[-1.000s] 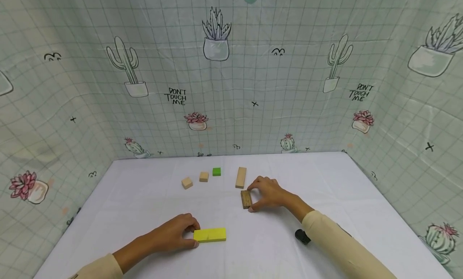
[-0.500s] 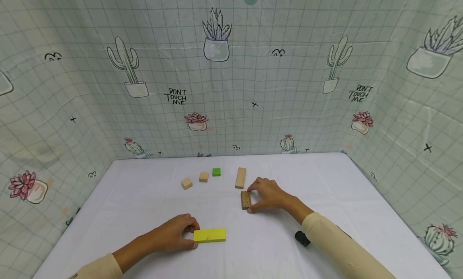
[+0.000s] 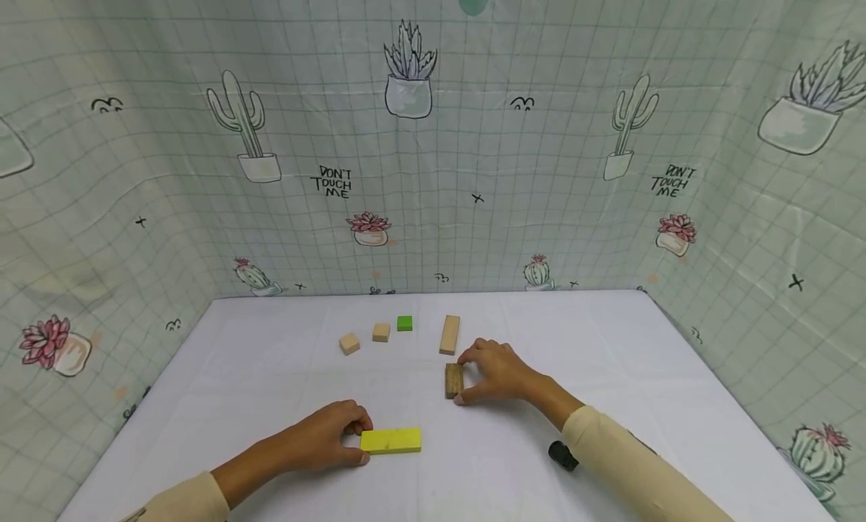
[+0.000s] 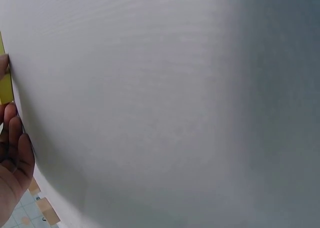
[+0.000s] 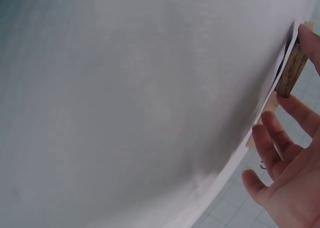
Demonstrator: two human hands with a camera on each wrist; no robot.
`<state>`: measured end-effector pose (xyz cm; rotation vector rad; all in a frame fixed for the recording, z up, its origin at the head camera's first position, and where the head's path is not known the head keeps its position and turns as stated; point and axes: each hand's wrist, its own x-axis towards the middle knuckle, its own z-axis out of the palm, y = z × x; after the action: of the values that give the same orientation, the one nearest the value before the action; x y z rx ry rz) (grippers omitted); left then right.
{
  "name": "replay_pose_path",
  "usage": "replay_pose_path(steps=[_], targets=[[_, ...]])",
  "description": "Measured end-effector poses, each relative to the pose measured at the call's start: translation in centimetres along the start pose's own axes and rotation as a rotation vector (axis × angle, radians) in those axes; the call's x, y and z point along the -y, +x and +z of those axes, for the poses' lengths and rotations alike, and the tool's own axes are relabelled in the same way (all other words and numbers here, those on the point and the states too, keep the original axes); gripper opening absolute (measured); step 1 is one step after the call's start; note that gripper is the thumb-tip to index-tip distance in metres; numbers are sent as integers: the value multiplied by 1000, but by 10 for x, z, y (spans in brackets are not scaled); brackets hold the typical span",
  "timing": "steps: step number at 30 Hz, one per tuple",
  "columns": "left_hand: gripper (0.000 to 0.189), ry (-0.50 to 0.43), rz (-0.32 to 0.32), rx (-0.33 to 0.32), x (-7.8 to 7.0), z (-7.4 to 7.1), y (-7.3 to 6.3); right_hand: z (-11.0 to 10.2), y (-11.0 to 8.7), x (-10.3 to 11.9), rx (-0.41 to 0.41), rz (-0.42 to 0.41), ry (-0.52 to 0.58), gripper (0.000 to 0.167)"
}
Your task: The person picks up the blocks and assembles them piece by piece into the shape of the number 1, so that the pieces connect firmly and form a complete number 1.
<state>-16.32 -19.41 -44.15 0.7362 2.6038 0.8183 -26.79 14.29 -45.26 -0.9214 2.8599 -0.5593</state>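
In the head view my left hand [image 3: 330, 434] pinches the left end of a yellow block [image 3: 391, 441] between thumb and fingers. The block lies flat on the white table. Farther right, my right hand [image 3: 499, 373] grips a small dark brown wooden block [image 3: 454, 381] by its far and near ends. In the right wrist view the thumb and a fingertip press the two ends of this brown block [image 5: 292, 71], while the other fingers spread loosely. Only a sliver of the yellow block [image 4: 6, 90] shows in the left wrist view.
Beyond the brown block lies a long light wooden block [image 3: 449, 335]. A green block [image 3: 404, 323] and two small light wooden blocks, one nearer [image 3: 349, 344], sit at the back left. A black cylindrical object [image 3: 562, 456] lies beside the right sleeve.
The right hand has shifted slightly left and toward me, bringing the brown block with it. The left hand and yellow block have stayed nearly still.
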Motion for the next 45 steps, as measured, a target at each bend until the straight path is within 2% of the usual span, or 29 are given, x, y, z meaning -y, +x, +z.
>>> replay_pose_path(steps=[21, 31, 45], targets=[[32, -1, -4, 7, 1, 2, 5, 1, -1, 17, -50, -46, 2, 58], [32, -4, 9, 5, 2, 1, 1, 5, 0, 19, -42, -43, 20, 63], [31, -6, 12, -2, 2, 1, 0, 8, 2, 26, -34, -46, 39, 61]])
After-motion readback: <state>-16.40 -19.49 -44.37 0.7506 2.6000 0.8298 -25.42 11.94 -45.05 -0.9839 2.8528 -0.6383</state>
